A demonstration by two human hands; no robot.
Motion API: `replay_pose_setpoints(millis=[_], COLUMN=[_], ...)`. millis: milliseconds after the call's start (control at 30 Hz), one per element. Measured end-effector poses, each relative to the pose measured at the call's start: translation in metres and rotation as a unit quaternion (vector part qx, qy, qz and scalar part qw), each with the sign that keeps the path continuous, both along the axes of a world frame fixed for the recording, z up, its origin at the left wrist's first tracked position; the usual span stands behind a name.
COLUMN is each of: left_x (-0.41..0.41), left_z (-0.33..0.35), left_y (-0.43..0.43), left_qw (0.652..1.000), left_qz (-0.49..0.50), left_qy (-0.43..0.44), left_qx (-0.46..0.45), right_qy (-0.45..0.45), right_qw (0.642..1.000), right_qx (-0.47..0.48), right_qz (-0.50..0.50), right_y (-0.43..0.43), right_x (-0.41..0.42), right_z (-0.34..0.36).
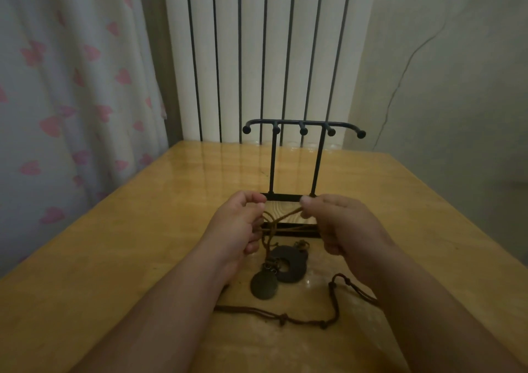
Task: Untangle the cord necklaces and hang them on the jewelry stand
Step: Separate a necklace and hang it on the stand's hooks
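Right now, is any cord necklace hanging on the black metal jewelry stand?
No, the pegs of the black metal jewelry stand are bare; the left hand and right hand pinch the brown cord necklaces.

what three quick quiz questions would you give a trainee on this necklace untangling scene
1. True or false: a necklace already hangs on the jewelry stand.
2. Pick one: what do the left hand and the right hand both pinch? A) the brown cord B) a spoon C) a pair of scissors
3. Short answer: how many ball-tipped hooks does the stand's top bar carry?

Key: 1 false, all the hooks are bare; 2 A; 3 five.
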State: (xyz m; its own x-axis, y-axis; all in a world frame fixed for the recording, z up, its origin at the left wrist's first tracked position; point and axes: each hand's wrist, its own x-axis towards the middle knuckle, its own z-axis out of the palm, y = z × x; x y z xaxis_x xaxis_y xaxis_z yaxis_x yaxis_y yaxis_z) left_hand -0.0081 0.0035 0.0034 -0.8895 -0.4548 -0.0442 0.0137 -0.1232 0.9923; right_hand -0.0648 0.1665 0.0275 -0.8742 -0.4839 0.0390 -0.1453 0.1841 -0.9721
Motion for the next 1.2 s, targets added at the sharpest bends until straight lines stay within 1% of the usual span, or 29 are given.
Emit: replay_pose_setpoints(millis=[33,67,133,200,300,367,400,500,600,733,800,867,933,967,1000,1033,1067,1100,1133,1200], left_x=[0.001,0.001,0.002,0.003,0.006,0.008,0.009,0.012,0.013,0.013,0.014,0.014,0.014,0.014,0.014,0.014,0.013,0.014,0.013,0.013], left_z=[0.0,0.001,0.001,0.002,0.004,0.005,0.005,0.007,0.007,0.007,0.007,0.008,0.01,0.011,0.011,0.011,0.01,0.01,0.01,0.009], left_y=[0.0,0.001,0.0,-0.001,-0.001,0.001,0.002,0.007,0.011,0.012,0.012,0.012,0.011,0.011,0.01,0.009,0.008,0.008,0.008,0.01], left_qw=[1.0,1.0,0.999,0.999,0.996,0.991,0.988,0.979,0.972,0.965,0.961,0.962,0.969,0.973,0.976,0.978,0.978,0.978,0.977,0.975], left_qz=[0.001,0.004,0.007,-0.005,-0.039,-0.062,-0.072,-0.087,-0.1,-0.135,-0.144,-0.135,-0.118,-0.109,-0.103,-0.098,-0.093,-0.087,-0.084,-0.081], left_qy=[0.002,0.004,0.004,0.003,-0.011,-0.022,-0.024,-0.031,-0.033,-0.04,-0.045,-0.044,-0.037,-0.032,-0.028,-0.027,-0.027,-0.029,-0.029,-0.028], left_qx=[-0.011,-0.021,-0.039,-0.048,-0.084,-0.114,-0.132,-0.18,-0.209,-0.222,-0.23,-0.231,-0.215,-0.202,-0.19,-0.184,-0.184,-0.188,-0.193,-0.203], right_qy=[0.036,0.051,0.045,0.007,-0.071,-0.101,-0.106,-0.1,-0.099,-0.096,-0.099,-0.101,-0.109,-0.114,-0.107,-0.067,-0.008,0.051,0.09,0.131], right_qw=[0.999,0.998,0.999,0.997,0.981,0.971,0.97,0.974,0.973,0.973,0.969,0.96,0.947,0.945,0.953,0.976,0.987,0.981,0.973,0.968], right_qx=[0.029,0.033,0.009,-0.041,-0.148,-0.194,-0.2,-0.189,-0.2,-0.207,-0.225,-0.256,-0.296,-0.298,-0.264,-0.16,-0.018,0.09,0.127,0.1], right_qz=[-0.004,-0.008,-0.025,-0.066,-0.106,-0.098,-0.089,-0.069,-0.058,-0.037,-0.033,-0.042,-0.056,-0.073,-0.101,-0.134,-0.16,-0.165,-0.172,-0.188], right_y=[-0.001,-0.002,-0.003,-0.005,-0.005,-0.004,-0.003,-0.004,-0.005,-0.005,-0.005,-0.004,-0.004,-0.004,-0.004,-0.003,-0.002,-0.002,-0.003,-0.005], right_x=[0.001,0.002,0.001,-0.001,-0.004,-0.006,-0.006,-0.004,-0.004,-0.001,0.0,0.002,0.001,0.0,-0.001,-0.003,-0.007,-0.011,-0.014,-0.012], right_z=[0.0,-0.001,-0.002,-0.001,0.002,0.003,0.003,0.0,0.0,0.002,0.004,0.004,0.004,0.004,0.004,0.003,0.001,-0.003,-0.008,-0.012])
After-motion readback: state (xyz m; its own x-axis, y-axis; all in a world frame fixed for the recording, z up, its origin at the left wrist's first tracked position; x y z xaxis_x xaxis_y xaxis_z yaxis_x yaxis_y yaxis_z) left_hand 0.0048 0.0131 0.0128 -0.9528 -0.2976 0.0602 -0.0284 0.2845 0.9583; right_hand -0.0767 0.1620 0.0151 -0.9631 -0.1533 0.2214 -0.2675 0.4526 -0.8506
